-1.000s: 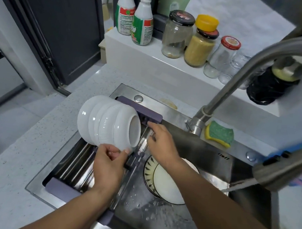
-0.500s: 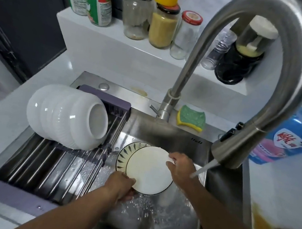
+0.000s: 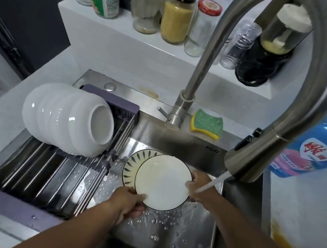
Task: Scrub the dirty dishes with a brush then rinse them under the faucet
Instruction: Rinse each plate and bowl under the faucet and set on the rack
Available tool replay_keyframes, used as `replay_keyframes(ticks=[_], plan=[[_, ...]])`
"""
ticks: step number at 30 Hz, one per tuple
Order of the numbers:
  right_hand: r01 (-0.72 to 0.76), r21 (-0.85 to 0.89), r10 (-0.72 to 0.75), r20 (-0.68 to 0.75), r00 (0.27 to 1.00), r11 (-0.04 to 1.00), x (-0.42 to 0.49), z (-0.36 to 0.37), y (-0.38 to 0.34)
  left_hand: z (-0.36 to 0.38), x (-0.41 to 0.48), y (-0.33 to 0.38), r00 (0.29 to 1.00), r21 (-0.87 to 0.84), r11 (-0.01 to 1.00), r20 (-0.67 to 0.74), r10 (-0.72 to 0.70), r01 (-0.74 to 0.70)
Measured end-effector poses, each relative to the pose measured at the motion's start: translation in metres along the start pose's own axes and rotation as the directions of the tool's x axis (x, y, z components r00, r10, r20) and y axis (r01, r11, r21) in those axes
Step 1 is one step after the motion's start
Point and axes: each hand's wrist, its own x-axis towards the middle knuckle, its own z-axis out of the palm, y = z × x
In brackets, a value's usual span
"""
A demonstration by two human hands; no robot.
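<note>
Your left hand is no longer steadying the stack of white bowls, and your right hand is off the rack. Both are now gripping the white plate, uncovering more of the patterned plate.

Faucet arches over the sink, spout low above its right side. Stacked bowls fill the rack's far end; near bars bare. Basin floor before the plates lies open.
</note>
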Motion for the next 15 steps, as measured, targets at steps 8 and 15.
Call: replay_keyframes(ticks=[8, 15], plan=[[-0.055, 0.261, 0.053, 0.013, 0.999, 0.964, -0.065, -0.048, -0.012, 0.01, -0.028, 0.021, 0.987, -0.131, 0.986, 0.112, 0.115, -0.1], [0.067, 0.069, -0.061, -0.085, 0.994, 0.995, -0.101, -0.077, -0.029, 0.018, -0.053, 0.03, 0.982, -0.119, 0.985, 0.123, 0.142, -0.127]])
